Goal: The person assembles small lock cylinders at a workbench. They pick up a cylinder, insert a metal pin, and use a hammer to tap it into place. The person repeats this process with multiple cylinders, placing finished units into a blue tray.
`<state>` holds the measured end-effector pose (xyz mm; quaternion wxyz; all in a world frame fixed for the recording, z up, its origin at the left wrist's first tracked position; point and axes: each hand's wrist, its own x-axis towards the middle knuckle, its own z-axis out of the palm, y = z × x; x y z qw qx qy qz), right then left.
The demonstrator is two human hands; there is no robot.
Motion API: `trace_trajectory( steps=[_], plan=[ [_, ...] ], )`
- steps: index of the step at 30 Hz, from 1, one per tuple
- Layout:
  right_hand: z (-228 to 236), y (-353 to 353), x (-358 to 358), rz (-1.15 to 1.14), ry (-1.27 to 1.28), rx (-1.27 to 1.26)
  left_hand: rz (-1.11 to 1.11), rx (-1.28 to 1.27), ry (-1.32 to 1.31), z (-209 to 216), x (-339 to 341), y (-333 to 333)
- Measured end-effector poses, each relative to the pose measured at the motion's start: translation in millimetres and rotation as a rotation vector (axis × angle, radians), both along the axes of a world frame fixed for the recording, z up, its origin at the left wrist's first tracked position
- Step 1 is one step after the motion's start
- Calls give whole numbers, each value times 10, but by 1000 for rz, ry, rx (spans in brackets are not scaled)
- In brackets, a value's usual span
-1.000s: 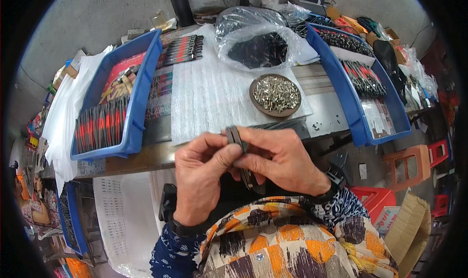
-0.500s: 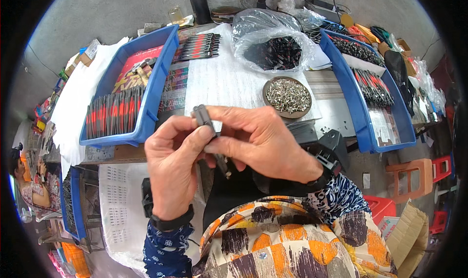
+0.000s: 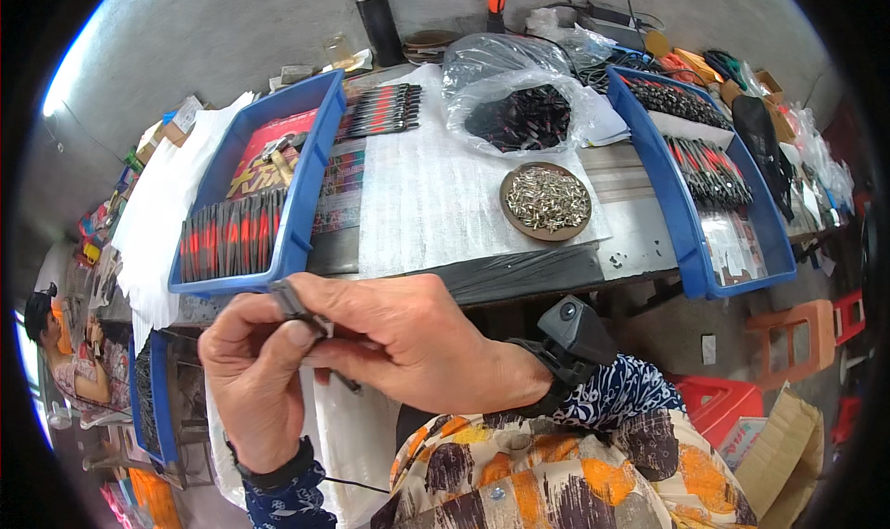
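Note:
A slim dark tool part [image 3: 295,303], perhaps a handle, is held between both hands, below the table's near edge at the left. My left hand [image 3: 252,371] pinches it between thumb and fingers. My right hand [image 3: 417,344] grips it from the other side, thumb and fingers pressed together; they hide much of it. Beyond the hands stands a blue tray [image 3: 310,178] with upright black-and-red handles [image 3: 234,237]. A round dish holds small silvery metal pins [image 3: 549,200], on a white foam sheet [image 3: 422,214].
Behind the dish sits an open plastic bag [image 3: 454,121] of small dark parts. Black-and-red tools [image 3: 385,110] lie in a row. A second blue tray [image 3: 669,200] stands at the right. Below is a white crate [image 3: 357,436]; red stools [image 3: 718,404] are at right, another person [image 3: 79,371] far left.
Both hands, still closed on the dark part, have moved left and a little lower in the picture. The surroundings have shifted slightly down with the head's movement.

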<state>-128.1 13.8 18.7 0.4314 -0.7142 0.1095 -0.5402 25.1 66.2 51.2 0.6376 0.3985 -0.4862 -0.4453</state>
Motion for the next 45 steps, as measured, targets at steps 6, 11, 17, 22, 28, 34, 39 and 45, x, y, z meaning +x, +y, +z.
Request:
trace_trajectory(
  steps=[6, 11, 17, 22, 28, 34, 39, 45],
  plan=[
    [-36, -39, -333, 34, 154, 142, -76, 136, 77, -242, -153, -129],
    [-20, -246, -704, 306, 103, 551, -386, 300, 118, -307, -267, -189],
    [-116, -194, -877, 405, 51, 667, -473, 333, -71, -305, -331, -202],
    [-134, -192, -1084, 349, -54, 615, -69, 193, -404, -21, 178, 12],
    [-169, -265, -1421, 213, -139, 637, 234, 335, -727, 527, 1283, 513],
    [-225, -350, -1479, 120, -187, 635, 428, 253, -1313, 1614, 2009, 169],
    [-248, -448, -1461, 177, -259, 594, 357, -158, -1228, 1555, 1236, -962],
    [-134, -547, -1547, 129, -238, 546, -343, 103, -751, 568, -405, -1153]
  ],
)
